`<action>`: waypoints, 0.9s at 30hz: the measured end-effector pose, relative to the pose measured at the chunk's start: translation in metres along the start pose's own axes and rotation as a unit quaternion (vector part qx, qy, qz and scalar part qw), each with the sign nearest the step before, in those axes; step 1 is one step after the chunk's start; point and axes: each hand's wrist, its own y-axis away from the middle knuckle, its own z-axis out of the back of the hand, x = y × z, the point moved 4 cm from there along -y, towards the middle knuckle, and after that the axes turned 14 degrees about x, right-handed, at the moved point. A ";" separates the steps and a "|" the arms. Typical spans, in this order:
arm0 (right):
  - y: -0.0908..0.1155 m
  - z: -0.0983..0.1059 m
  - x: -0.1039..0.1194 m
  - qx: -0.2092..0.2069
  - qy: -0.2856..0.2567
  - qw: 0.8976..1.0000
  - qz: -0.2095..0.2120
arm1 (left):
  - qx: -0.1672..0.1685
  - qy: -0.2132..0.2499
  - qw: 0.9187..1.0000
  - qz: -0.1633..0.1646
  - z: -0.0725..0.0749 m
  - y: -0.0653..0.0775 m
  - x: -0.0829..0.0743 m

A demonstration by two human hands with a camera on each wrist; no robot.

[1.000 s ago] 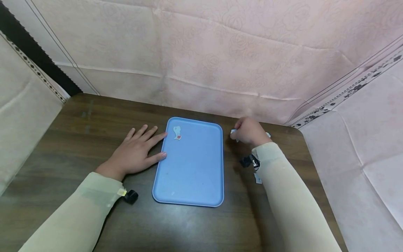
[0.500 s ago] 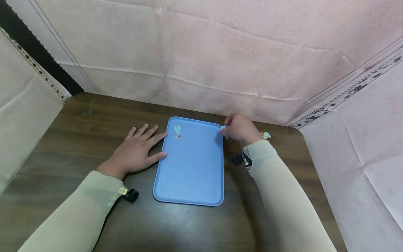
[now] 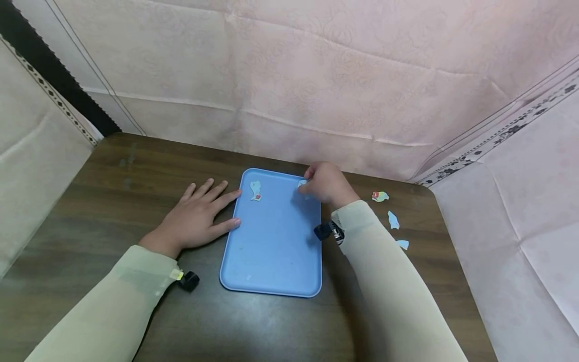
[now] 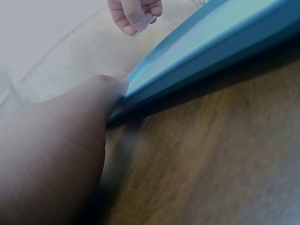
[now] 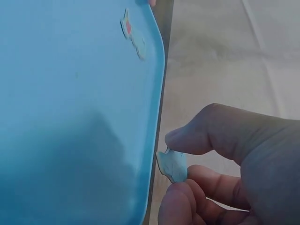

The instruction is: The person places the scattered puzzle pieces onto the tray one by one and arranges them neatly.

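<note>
A blue tray [image 3: 271,251] lies on the brown table. My left hand [image 3: 192,221] rests flat with spread fingers, its thumb and index finger touching the tray's left rim. Over the tray's far right corner, my right hand [image 3: 327,186] pinches a small pale blue puzzle piece [image 5: 172,165] between thumb and fingers; in the right wrist view the piece is held above the rim. Another pale blue piece [image 3: 255,191] with a red spot lies inside the tray near its far left corner. The left wrist view shows the pinched piece [image 4: 144,27] edge-on.
Right of the tray, several loose pieces lie on the table: a colourful piece [image 3: 380,196], a pale blue piece [image 3: 393,220] and another blue piece [image 3: 402,244] partly behind the right sleeve. A light patterned cloth [image 3: 294,75] hangs behind the table's far edge.
My right hand has moved left from the table beside the tray to above its far right corner, carrying the puzzle piece. Loose pieces at right are uncovered. My left hand stays put.
</note>
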 end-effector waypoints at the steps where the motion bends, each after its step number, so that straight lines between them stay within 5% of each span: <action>1: -0.001 -0.002 0.002 0.000 0.001 1.000 0.002 | 0.000 0.001 1.000 0.000 0.000 0.000 0.000; 27: -0.029 -0.055 0.031 -0.031 -0.018 0.999 0.004 | -0.003 -0.005 1.000 0.005 -0.002 -0.002 0.000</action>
